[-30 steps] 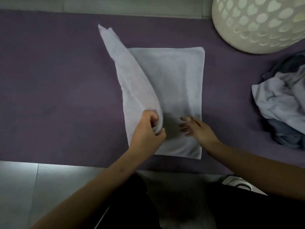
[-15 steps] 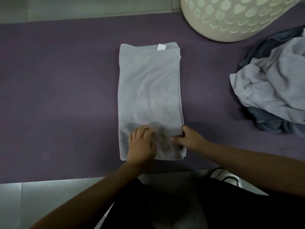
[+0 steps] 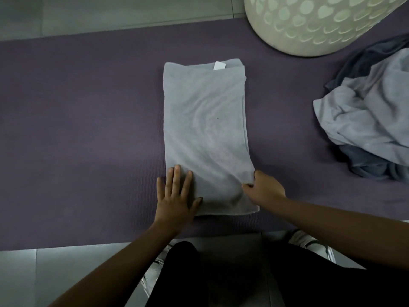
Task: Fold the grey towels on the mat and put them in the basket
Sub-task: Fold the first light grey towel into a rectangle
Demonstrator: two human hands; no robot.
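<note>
A light grey towel (image 3: 205,129) lies folded into a long narrow rectangle on the purple mat (image 3: 77,129), a white tag showing at its far edge. My left hand (image 3: 177,196) presses flat on its near left corner, fingers straight. At the near right edge my right hand (image 3: 264,189) pinches the towel between thumb and curled fingers. The cream perforated basket (image 3: 321,21) stands at the far right of the mat. A heap of unfolded grey towels (image 3: 371,116) lies at the right edge.
Pale floor tiles (image 3: 110,16) run beyond the mat's far edge and along its near edge. My dark-clothed legs and a white shoe (image 3: 309,242) are at the bottom of the view.
The left half of the towel was brought over onto the right half. My left hand let go and slid to the near left corner, flat; my right hand moved to the right edge.
</note>
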